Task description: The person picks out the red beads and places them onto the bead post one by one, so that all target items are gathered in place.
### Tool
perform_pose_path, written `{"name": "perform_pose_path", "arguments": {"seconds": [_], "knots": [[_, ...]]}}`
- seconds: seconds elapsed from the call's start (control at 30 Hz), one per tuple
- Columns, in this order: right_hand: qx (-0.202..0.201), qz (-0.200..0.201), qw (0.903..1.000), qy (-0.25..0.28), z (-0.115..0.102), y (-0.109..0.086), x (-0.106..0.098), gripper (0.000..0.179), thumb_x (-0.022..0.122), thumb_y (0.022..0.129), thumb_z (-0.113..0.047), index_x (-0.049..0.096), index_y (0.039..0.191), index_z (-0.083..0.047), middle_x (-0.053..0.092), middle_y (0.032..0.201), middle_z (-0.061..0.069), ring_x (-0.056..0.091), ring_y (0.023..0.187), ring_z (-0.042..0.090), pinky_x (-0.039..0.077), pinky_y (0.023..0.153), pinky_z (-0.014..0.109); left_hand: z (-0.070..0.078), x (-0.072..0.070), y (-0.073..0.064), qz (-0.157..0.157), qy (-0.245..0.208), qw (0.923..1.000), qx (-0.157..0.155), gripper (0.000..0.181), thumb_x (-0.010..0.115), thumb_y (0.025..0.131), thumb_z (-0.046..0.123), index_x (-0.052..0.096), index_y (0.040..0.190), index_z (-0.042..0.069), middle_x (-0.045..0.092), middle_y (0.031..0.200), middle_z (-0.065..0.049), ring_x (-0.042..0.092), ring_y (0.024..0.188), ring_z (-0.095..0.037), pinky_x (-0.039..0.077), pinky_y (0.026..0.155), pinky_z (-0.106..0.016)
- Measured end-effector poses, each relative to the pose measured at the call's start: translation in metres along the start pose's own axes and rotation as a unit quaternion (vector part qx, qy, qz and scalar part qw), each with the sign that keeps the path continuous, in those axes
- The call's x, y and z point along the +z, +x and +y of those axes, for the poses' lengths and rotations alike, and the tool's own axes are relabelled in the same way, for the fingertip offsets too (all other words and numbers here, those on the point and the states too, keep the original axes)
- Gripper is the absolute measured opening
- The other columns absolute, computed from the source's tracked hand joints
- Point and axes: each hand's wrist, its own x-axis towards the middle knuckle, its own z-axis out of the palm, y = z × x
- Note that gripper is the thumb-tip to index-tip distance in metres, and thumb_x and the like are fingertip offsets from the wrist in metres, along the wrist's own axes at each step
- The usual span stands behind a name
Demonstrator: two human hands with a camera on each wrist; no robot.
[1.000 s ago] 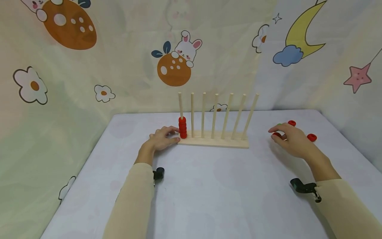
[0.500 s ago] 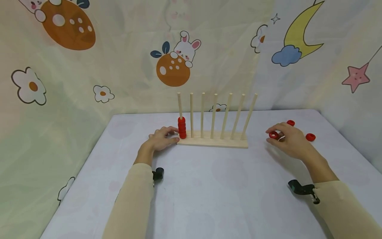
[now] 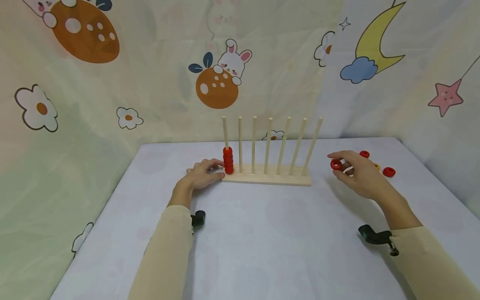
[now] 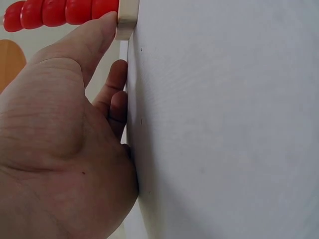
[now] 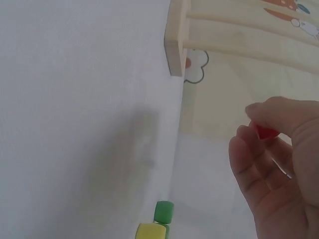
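Observation:
A wooden peg rack (image 3: 268,179) stands upright at the table's far middle, its row of several thin pegs rising from a flat base. Several red beads (image 3: 228,161) are stacked on its leftmost peg. My left hand (image 3: 202,174) rests on the table and holds the rack's left end, thumb at the front corner and index finger behind. In the left wrist view the thumb (image 4: 94,42) touches the base (image 4: 128,17) beside the lowest bead. My right hand (image 3: 360,177) pinches a red bead (image 3: 336,165) between thumb and fingers, raised over the table right of the rack.
Two loose red beads (image 3: 389,172) lie near the right hand, with a yellow bead (image 3: 376,166) partly hidden behind it. The right wrist view shows a green bead (image 5: 163,212) beside a yellow one. A patterned cloth (image 3: 161,83) hangs behind the white table (image 3: 262,246).
My right hand has picked up a red bead and moved left and slightly up with it, uncovering a yellow bead behind. The left hand keeps its place at the rack.

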Motion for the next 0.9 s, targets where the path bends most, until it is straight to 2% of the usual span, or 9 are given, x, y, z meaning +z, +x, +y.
{"name": "perform_pose_path", "arguments": {"seconds": [0.07,0.3,0.5,0.73,0.9], "knots": [[-0.002,0.003,1.0,0.006,-0.002,0.001,-0.001,0.044,0.075,0.091,-0.002,0.061,0.132,-0.01,0.066,0.116,0.005,0.067,0.087,0.018,0.053,0.075,0.014,0.0,0.0,0.0,0.001,0.0,1.0,0.003,0.044,0.063,0.099,0.046,0.057,0.14,0.034,0.054,0.143,-0.002,0.042,0.132,-0.032,0.025,0.103,-0.056],[-0.029,0.024,0.9992,0.013,-0.007,0.007,-0.002,0.036,0.08,0.088,-0.004,0.067,0.12,-0.012,0.065,0.109,-0.001,0.065,0.081,0.006,0.052,0.072,0.013,0.002,-0.001,0.0,-0.003,-0.004,1.0,-0.002,0.044,0.063,0.098,0.046,0.057,0.141,0.034,0.054,0.144,-0.002,0.042,0.133,-0.032,0.025,0.105,-0.057],[-0.029,0.032,0.9989,0.016,-0.015,0.013,0.002,0.033,0.081,0.088,-0.009,0.07,0.119,-0.015,0.067,0.109,-0.003,0.063,0.079,0.007,0.052,0.069,0.018,0.0,-0.002,-0.001,-0.003,-0.006,1.0,-0.004,0.044,0.063,0.099,0.045,0.056,0.141,0.034,0.054,0.144,-0.002,0.041,0.134,-0.032,0.024,0.106,-0.058],[-0.013,0.047,0.9987,0.017,-0.03,0.021,0.004,0.032,0.08,0.089,-0.01,0.071,0.119,-0.016,0.069,0.11,-0.004,0.063,0.08,0.011,0.056,0.071,0.03,0.0,-0.002,-0.001,-0.001,-0.011,0.9999,0.0,0.044,0.063,0.099,0.045,0.057,0.141,0.033,0.054,0.144,-0.002,0.04,0.134,-0.032,0.023,0.106,-0.058],[0.001,0.044,0.9988,0.02,-0.036,0.024,0.004,0.032,0.079,0.09,-0.014,0.071,0.121,-0.016,0.068,0.111,-0.002,0.063,0.083,0.014,0.055,0.072,0.028,0.002,-0.002,-0.002,-0.001,-0.011,0.9999,0.001,0.044,0.063,0.099,0.045,0.057,0.14,0.033,0.054,0.143,-0.002,0.041,0.133,-0.032,0.023,0.105,-0.057]]}}
